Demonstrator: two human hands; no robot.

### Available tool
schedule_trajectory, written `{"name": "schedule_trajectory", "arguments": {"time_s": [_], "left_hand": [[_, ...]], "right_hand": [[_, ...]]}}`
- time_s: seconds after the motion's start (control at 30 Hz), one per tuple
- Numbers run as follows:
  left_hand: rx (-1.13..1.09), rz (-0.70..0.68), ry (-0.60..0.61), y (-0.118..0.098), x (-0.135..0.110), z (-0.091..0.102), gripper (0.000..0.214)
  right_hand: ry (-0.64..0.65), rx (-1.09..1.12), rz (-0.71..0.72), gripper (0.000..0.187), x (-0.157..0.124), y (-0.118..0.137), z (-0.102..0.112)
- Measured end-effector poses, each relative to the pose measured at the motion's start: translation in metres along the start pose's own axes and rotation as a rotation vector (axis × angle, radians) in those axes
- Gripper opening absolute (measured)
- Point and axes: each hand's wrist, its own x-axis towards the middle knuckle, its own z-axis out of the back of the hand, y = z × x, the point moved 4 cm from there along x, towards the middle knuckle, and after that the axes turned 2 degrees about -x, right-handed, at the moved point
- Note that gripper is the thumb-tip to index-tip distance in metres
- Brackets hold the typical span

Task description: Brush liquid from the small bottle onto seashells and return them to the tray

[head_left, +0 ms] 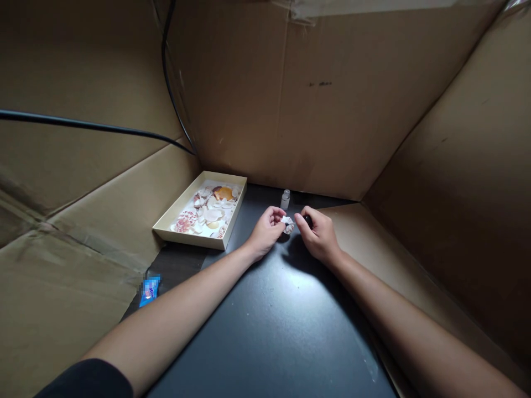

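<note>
My left hand pinches a small whitish seashell with darker markings between thumb and fingers, a little above the dark table. Close on its right, my right hand is closed round a small black handle, its thumb pointing at the shell. Whether a thin tip runs from the handle to the shell is too small to tell. Just behind the hands a small clear glass bottle stands upright with no cap on it. To the left, a shallow cream box holds several seashells, among them an orange one.
Cardboard walls enclose the table at the back and sides. A black cable crosses the left wall. A blue wrapper lies beside my left forearm. A cardboard flap lies at the right edge.
</note>
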Motion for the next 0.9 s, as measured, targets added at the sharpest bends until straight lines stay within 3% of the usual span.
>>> {"name": "schedule_trajectory", "arguments": {"time_s": [0.2,0.4,0.57,0.67,0.77,0.83,0.9], "left_hand": [[-0.005,-0.001,0.0,0.0,0.0,-0.001,0.02],[0.033,-0.039,0.001,-0.002,-0.002,0.0,0.012],[0.165,-0.107,0.081,-0.003,-0.007,-0.004,0.01],[0.263,-0.192,0.116,-0.024,-0.008,-0.006,0.013],[0.528,-0.368,0.134,-0.066,-0.004,0.004,0.017],[0.733,-0.425,0.142,-0.094,0.002,0.02,0.018],[0.875,-0.334,0.099,-0.11,0.009,0.045,0.019]], "right_hand": [[0.014,-0.019,-0.014,0.031,0.0,-0.001,-0.001],[-0.14,0.157,-0.055,0.033,-0.001,-0.008,0.006],[-0.125,0.202,-0.129,0.038,-0.001,-0.016,0.005],[-0.111,0.195,-0.135,0.038,-0.001,-0.017,0.003],[-0.095,0.194,-0.144,0.038,-0.001,-0.018,0.001],[-0.078,0.197,-0.151,0.038,-0.001,-0.019,0.0],[-0.061,0.198,-0.156,0.039,-0.001,-0.02,-0.002]]}}
